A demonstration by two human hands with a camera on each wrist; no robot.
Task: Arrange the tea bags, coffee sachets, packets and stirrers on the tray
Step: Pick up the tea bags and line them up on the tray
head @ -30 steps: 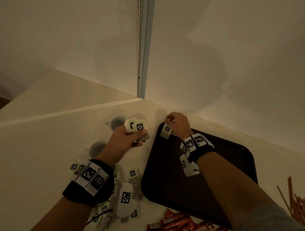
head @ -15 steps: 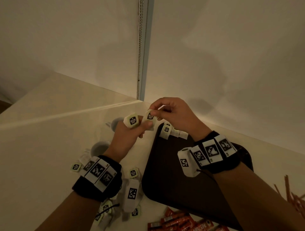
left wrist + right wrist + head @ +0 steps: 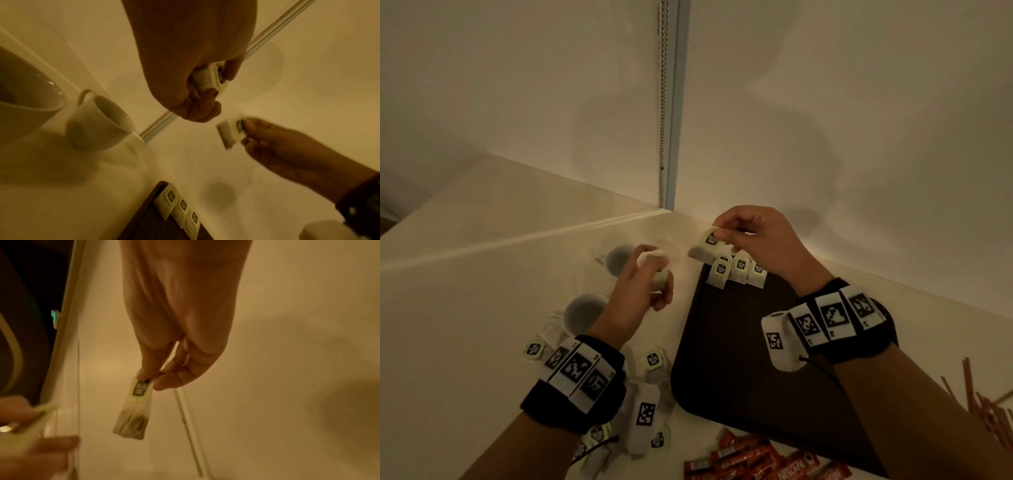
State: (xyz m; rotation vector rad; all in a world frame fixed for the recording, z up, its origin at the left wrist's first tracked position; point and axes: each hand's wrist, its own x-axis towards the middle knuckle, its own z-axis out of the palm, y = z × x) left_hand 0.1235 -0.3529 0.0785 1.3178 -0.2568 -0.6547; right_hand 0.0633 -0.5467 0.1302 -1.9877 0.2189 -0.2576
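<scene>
I see the pale worktop running into a corner, with the dark tray lying on it to the right of two white cups. My right hand hangs above the tray's far left corner, thumb and forefinger pinching one tea bag by its tag end so the pouch dangles. My left hand hovers just left of the tray, fingers curled round a small bundle of tea bags. Three tea bags in a row lie overlapping in that far corner. Loose tea bags sit beneath my left wrist, red coffee sachets by the tray's near edge, stirrers far right.
</scene>
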